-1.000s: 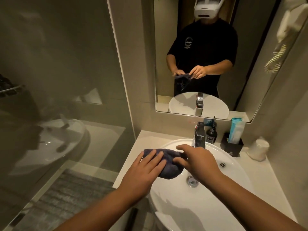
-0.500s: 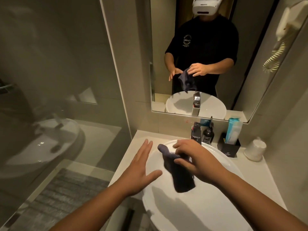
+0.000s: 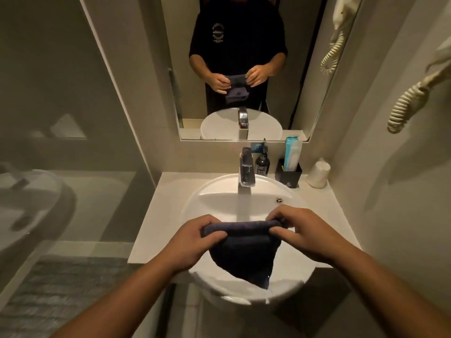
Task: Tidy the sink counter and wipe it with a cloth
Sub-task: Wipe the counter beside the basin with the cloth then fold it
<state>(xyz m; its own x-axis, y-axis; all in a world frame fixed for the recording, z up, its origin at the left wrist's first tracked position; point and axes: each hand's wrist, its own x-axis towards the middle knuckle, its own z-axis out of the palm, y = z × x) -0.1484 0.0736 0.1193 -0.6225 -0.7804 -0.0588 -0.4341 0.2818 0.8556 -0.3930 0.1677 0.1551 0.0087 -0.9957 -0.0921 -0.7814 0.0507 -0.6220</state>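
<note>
A dark blue cloth [image 3: 244, 250] hangs spread out above the white round sink [image 3: 210, 193]. My left hand [image 3: 195, 237] pinches its top left corner and my right hand [image 3: 300, 230] pinches its top right corner. The cloth's lower tip droops over the sink's front rim. The pale counter [image 3: 166, 206] runs around the basin. A chrome tap [image 3: 247, 170] stands at the back of the sink.
Behind the tap stand a small dark bottle [image 3: 262, 164], a black holder [image 3: 288, 175] with a blue tube [image 3: 292, 152], and a white upturned cup [image 3: 318, 173]. A mirror [image 3: 244, 69] hangs above. A glass shower panel [image 3: 61, 118] is at the left, a corded wall unit [image 3: 405, 103] at the right.
The cloth was balled under both hands, then dangled from my right hand alone. Now my left hand has taken its other corner and it is stretched between both hands, nearer the sink's front.
</note>
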